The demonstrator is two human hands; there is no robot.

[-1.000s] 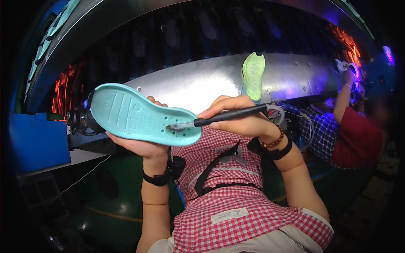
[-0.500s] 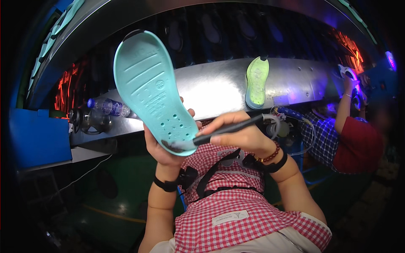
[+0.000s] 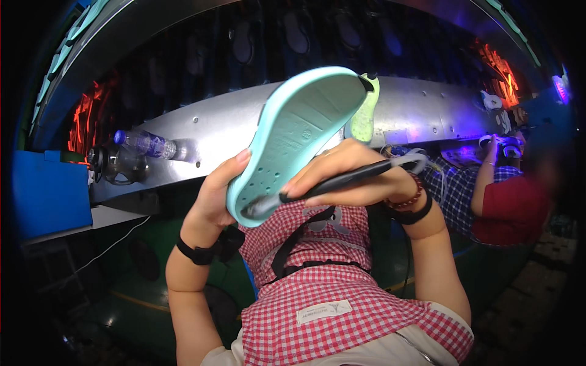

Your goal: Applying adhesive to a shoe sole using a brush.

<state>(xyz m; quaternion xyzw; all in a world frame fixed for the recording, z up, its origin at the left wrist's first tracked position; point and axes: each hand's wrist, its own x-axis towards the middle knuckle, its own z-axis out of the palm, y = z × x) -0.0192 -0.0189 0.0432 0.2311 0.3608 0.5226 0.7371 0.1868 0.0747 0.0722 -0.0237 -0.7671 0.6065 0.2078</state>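
Observation:
My left hand grips the turquoise shoe sole near one end, with the thumb on its rim. The sole stands tilted, its far end leaning to the right, so I look into its hollow side with ribs and small holes. In my right hand is a black-handled brush, held like a pen. Its pale, blurred tip meets the inside of the sole's near end, beside a dark patch. A translucent tube runs from the handle's rear. Behind the turquoise sole, a yellow-green sole lies partly hidden on the metal ledge.
At left on the ledge lie a clear bottle with a blue cap and a dark see-through jug. A blue box stands further left. Beyond runs a dark conveyor carrying soles. At right sits a co-worker in red, handling a shoe.
The turquoise sole has swung from leaning left to leaning right and tipped more on edge. My left hand moved left with its thumb now on the rim. The brush tip stays inside the near end.

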